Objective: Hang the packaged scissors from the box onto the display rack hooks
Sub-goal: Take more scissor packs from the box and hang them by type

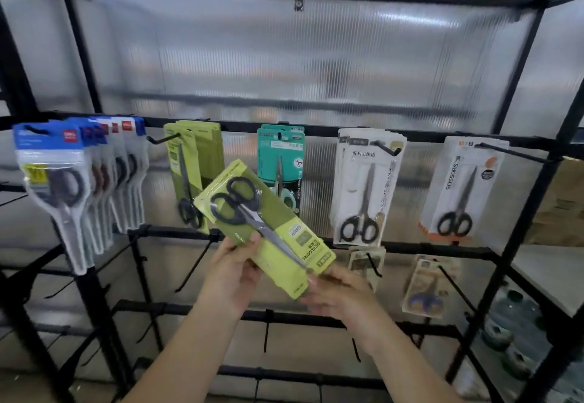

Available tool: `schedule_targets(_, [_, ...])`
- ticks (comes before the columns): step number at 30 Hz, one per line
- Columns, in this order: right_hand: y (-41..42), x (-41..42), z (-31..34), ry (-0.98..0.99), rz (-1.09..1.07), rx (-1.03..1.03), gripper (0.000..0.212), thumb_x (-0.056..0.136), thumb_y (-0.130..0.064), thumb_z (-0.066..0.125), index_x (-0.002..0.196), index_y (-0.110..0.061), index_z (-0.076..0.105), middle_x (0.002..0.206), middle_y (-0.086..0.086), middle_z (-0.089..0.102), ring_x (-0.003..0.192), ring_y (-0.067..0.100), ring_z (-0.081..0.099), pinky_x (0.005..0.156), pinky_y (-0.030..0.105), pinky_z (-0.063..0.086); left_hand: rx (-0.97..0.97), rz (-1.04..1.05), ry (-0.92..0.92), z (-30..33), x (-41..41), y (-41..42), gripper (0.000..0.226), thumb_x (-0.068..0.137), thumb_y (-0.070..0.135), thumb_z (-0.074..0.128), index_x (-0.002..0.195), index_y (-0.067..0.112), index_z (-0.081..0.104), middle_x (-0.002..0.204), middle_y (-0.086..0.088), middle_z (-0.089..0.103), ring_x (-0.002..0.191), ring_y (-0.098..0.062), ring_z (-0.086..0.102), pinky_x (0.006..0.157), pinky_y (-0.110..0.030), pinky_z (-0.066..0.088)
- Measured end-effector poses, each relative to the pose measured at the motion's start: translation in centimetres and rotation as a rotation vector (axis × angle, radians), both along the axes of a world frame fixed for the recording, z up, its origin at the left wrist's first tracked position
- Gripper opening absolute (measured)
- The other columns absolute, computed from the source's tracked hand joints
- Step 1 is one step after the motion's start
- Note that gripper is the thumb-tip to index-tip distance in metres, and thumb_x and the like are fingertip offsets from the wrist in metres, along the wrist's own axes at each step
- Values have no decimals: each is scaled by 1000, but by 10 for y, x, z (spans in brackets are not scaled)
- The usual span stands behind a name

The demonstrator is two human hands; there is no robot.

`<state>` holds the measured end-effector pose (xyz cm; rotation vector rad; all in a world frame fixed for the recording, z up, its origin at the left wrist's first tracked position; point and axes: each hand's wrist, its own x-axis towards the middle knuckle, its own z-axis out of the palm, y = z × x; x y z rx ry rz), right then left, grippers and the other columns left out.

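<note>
- The green scissors pack (268, 232) sits at the centre of the frame, tilted and upside down: the black handles point to the upper left and the printed header end, where a hang hole would be, lies at the lower right.
- The left hand (234, 271) grips the pack's lower left edge, thumb on the front face and fingers behind.
- The right hand (341, 296) pinches the lower right corner near the header; its fingertips are blurred, but they look closed on the card.
- The pack hangs in front of the display rack (316, 131), just below the row of matching green packs (192, 162) on their hook (164, 140) at centre left.
- Judged from its look, the pack is light, with a stiff card back and a smooth plastic blister that may be slippery. The metal blades put the weight along the middle.
- Gripping by the card edges, as now, seems best. The header has to be turned uppermost before the hole can meet the hook.
</note>
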<state>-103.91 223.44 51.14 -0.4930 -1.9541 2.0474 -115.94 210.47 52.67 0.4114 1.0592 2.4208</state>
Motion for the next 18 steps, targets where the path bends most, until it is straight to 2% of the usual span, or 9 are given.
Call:
schedule_targets(2, [-3, -3, -4, 74, 1, -180, 24, 84, -8, 64, 108, -9, 63, 94, 9, 73, 83, 25, 71, 66, 29, 56, 8, -5, -11, -5, 4, -5, 26, 71, 5, 59, 96, 12, 61, 84, 0, 71, 81, -15, 64, 75, -31, 50])
schedule_targets(5, [-12, -10, -5, 163, -54, -291, 19, 86, -9, 59, 102, -15, 67, 95, 5, 74, 87, 21, 71, 62, 27, 56, 6, 8, -56, -14, 7, -19, 25, 70, 4, 60, 95, 12, 61, 85, -1, 70, 79, -14, 65, 74, -28, 55])
schedule_targets(7, [-16, -16, -2, 231, -151, -227, 20, 88, -11, 58, 88, -23, 73, 90, -3, 74, 82, 12, 70, 61, 22, 54, 1, 89, -115, -20, 6, -32, 31, 72, -3, 57, 100, 11, 60, 85, -3, 70, 74, -14, 68, 66, -27, 58])
schedule_targets(9, [-16, -23, 6, 293, -221, -109, 28, 90, -12, 58, 78, -31, 74, 83, -8, 74, 76, 5, 68, 64, 20, 51, -35, 277, -240, -28, 5, -46, 48, 80, -12, 53, 122, 10, 49, 102, -10, 64, 84, -21, 64, 79, -34, 53])
schedule_targets(11, [-18, -30, 12, 326, -237, -11, 29, 90, -11, 58, 73, -30, 73, 77, -9, 72, 70, 4, 65, 64, 19, 48, -204, 492, -282, -36, 6, -66, 65, 86, -9, 55, 142, 16, 32, 122, -11, 52, 105, -27, 56, 93, -40, 40])
schedule_targets(12, [-20, -34, 15, 342, -234, 51, 30, 90, -10, 58, 70, -28, 72, 73, -9, 71, 66, 3, 63, 60, 17, 47, -334, 561, -203, -38, 8, -75, 70, 86, -5, 59, 145, 20, 29, 129, -7, 46, 117, -26, 49, 97, -40, 35])
schedule_targets(14, [-29, -43, 20, 350, -182, 194, 28, 89, -9, 59, 69, -26, 69, 70, -8, 69, 64, 3, 60, 56, 14, 46, -570, 628, 112, -39, 12, -91, 66, 86, 3, 65, 141, 25, 36, 136, 4, 39, 128, -14, 36, 103, -34, 29])
schedule_targets(16, [-42, -52, 27, 326, -118, 339, 26, 89, -11, 60, 70, -27, 66, 69, -5, 67, 64, 6, 58, 55, 14, 43, -722, 623, 416, -32, 13, -100, 54, 86, 15, 67, 133, 30, 45, 134, 12, 40, 124, -3, 33, 101, -25, 27])
schedule_targets(18, [-57, -61, 37, 293, -58, 454, 26, 88, -13, 61, 69, -31, 64, 66, -9, 64, 61, 2, 55, 53, 12, 40, -755, 534, 598, -21, 8, -102, 42, 86, 21, 66, 123, 33, 52, 124, 17, 50, 114, 5, 44, 93, -13, 33])
